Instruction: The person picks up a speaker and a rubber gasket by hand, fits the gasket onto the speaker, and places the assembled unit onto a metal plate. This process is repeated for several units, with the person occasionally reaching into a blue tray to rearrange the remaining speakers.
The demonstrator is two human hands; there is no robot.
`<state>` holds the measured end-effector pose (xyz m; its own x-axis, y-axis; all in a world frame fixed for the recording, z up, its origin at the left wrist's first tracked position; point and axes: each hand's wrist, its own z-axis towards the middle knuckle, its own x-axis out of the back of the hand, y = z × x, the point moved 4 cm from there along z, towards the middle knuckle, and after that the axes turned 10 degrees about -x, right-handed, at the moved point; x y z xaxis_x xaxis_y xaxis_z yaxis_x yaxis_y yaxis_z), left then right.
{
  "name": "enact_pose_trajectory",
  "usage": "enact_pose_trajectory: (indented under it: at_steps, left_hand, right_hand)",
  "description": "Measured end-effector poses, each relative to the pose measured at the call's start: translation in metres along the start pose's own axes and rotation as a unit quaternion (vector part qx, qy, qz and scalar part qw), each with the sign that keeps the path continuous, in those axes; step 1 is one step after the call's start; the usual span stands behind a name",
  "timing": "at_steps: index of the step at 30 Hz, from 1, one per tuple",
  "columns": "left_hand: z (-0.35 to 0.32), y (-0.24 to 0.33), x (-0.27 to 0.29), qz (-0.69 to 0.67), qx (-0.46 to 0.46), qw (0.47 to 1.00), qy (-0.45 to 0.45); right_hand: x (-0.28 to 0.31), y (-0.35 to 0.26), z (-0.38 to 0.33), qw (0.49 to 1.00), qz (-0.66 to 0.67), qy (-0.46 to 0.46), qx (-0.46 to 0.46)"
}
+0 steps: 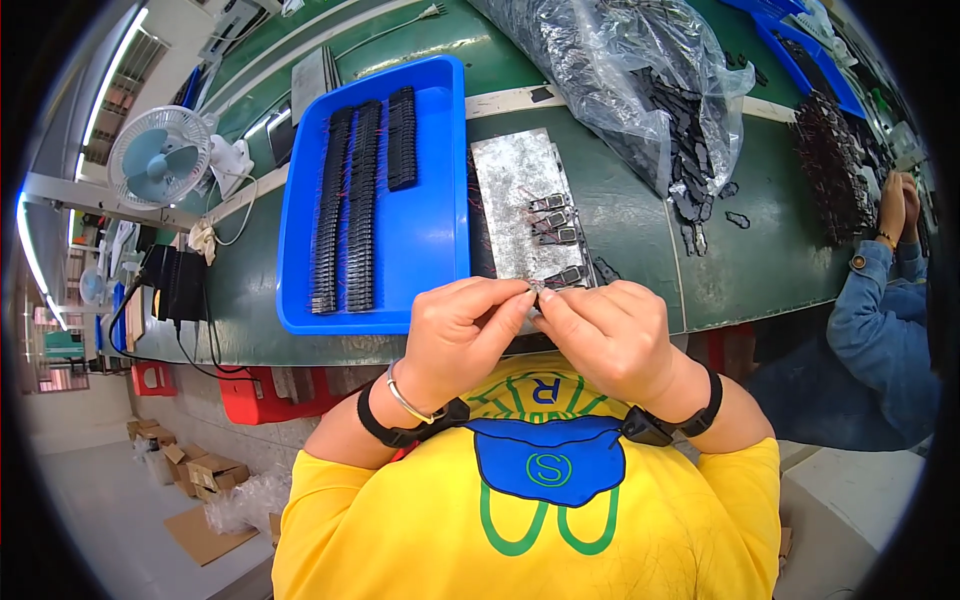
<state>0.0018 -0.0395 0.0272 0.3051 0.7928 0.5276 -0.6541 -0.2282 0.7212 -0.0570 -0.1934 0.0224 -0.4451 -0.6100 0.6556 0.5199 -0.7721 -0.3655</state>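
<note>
Both hands (540,335) pinch one small part (537,293) beside three black rows (362,190).

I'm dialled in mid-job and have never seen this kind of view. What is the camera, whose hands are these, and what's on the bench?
This is one fisheye camera worn on a person's head, looking down, so straight edges bend. The left hand and right hand are that person's own, pinching a small dark part between the fingertips. On the green workbench lie a blue tray with rows of black parts, a silvery plate carrying a few small framed pieces, and a clear plastic bag of black parts. A co-worker's denim sleeve is on the right.
</note>
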Motion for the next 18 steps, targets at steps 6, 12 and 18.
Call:
enact_pose_trajectory:
  at_steps: [6,12,18]
  left_hand:
    - [-0.007,-0.01,-0.004,-0.154,0.126,0.98,-0.005]
    - [-0.009,-0.023,-0.007,-0.349,0.271,0.897,-0.029]
    - [-0.004,-0.033,-0.008,-0.482,0.332,0.809,-0.05]
  right_hand:
    - [0.003,0.0,-0.003,1.0,0.004,0.016,0.008]
    - [0.008,0.0,0.001,0.999,0.012,0.025,0.018]
    - [0.0,0.009,0.001,0.998,0.04,0.049,0.015]
